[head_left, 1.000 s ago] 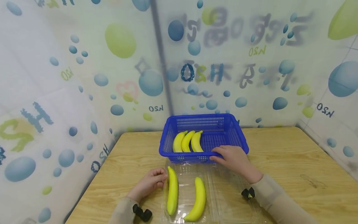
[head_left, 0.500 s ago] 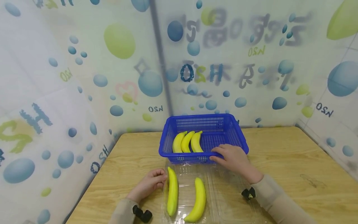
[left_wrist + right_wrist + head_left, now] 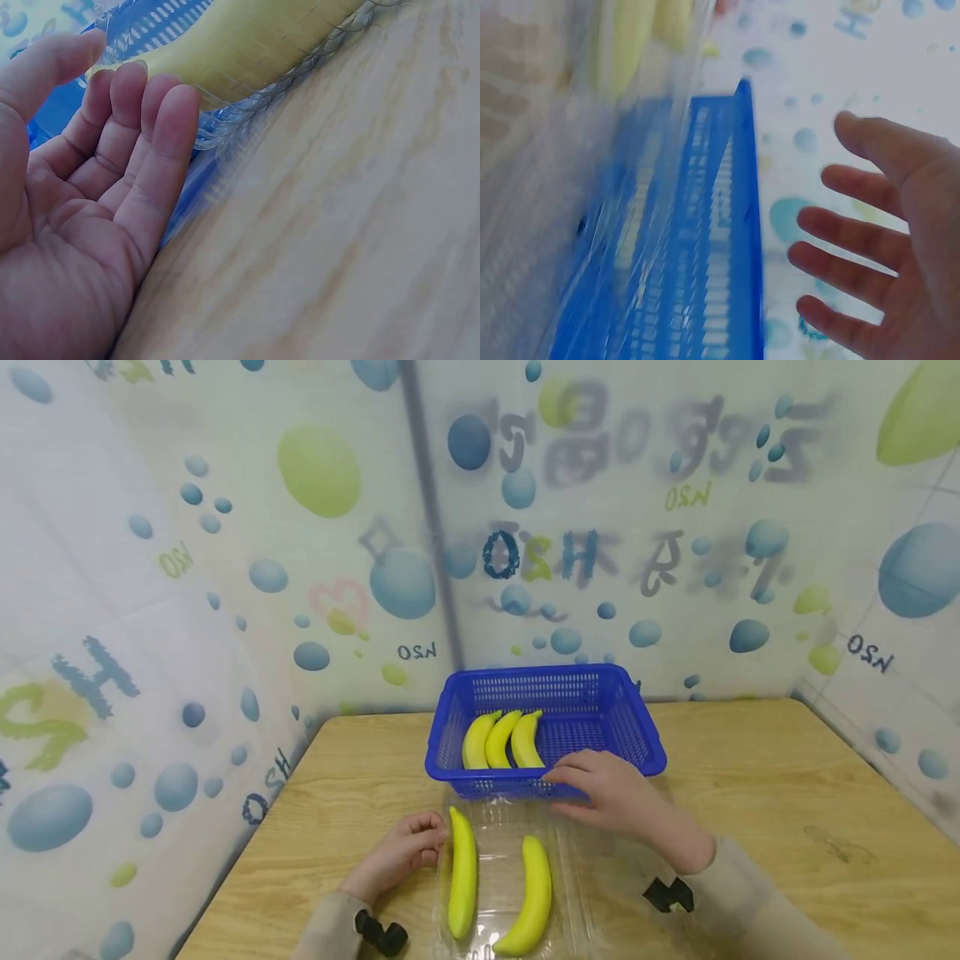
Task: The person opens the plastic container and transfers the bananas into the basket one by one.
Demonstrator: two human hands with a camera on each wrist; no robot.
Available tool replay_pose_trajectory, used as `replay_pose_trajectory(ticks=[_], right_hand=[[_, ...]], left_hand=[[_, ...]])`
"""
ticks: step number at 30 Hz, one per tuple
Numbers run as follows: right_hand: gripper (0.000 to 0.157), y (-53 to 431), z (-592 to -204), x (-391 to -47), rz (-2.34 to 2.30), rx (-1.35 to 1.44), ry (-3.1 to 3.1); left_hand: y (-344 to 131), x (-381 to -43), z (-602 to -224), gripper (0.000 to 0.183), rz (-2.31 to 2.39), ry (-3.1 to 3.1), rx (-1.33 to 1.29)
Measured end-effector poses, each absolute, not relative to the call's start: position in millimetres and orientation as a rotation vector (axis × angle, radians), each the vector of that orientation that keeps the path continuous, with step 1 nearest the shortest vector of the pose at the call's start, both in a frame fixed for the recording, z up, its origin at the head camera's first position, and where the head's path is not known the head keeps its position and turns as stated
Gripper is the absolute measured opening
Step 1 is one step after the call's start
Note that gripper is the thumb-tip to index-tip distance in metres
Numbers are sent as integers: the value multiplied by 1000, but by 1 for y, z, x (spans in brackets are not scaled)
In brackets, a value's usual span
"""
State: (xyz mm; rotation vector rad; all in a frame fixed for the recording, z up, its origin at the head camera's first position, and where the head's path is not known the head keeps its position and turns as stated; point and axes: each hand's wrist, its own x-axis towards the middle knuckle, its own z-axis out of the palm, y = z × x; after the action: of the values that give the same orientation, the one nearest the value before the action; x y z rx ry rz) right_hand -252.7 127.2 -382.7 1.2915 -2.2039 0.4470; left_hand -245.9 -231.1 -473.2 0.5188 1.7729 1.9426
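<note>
You can't see the near end of the clear container (image 3: 498, 860): the head view cuts it off at the bottom. Its right-hand part is hard to trace, since the plastic shows the wood of the bench (image 3: 765, 777) through it and your right sleeve (image 3: 750, 902) lies over that side. Two bananas lie in the left part: the left banana (image 3: 462, 872) beside the wall, and the curved banana (image 3: 532, 893) to its right.

Your left hand (image 3: 397, 856) has thumb and fingers curled onto the container's left rim. Your right hand (image 3: 618, 793) has its fingers spread and grips nothing; from the head it covers part of the front rim of the blue basket (image 3: 495, 774), but the right wrist view shows a gap between them.

That front rim hides the lower ends of the three bananas (image 3: 501, 739) on the basket's left side. In the right wrist view, blurred clear plastic veils the basket and the yellow shapes at the top. Behind the bench, a spotted curtain (image 3: 600, 602) bears faint grey marks you can't read well.
</note>
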Motion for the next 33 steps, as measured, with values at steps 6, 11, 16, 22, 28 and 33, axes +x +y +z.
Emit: replay_pose_trajectory(ticks=[6, 11, 16, 22, 28, 33], right_hand=[[35, 113, -378, -232, 435, 1495, -2188], [35, 100, -378, -219, 395, 1611, -2333], [38, 87, -383, -209, 327, 1753, -2456], [45, 82, -391, -203, 248, 1827, -2385], [42, 80, -398, -202, 251, 1861, -2376], [40, 78, -402, -202, 257, 1897, -2374]], left_hand=[[-231, -248, -472, 13, 1949, 1779, 523], [-232, -248, -474, 13, 1947, 1787, 536], [-231, -245, -476, 12, 1950, 1768, 538], [-230, -244, -474, 11, 1954, 1759, 529], [-230, -245, -471, 10, 1948, 1777, 528], [-231, -246, -471, 12, 1948, 1764, 528]])
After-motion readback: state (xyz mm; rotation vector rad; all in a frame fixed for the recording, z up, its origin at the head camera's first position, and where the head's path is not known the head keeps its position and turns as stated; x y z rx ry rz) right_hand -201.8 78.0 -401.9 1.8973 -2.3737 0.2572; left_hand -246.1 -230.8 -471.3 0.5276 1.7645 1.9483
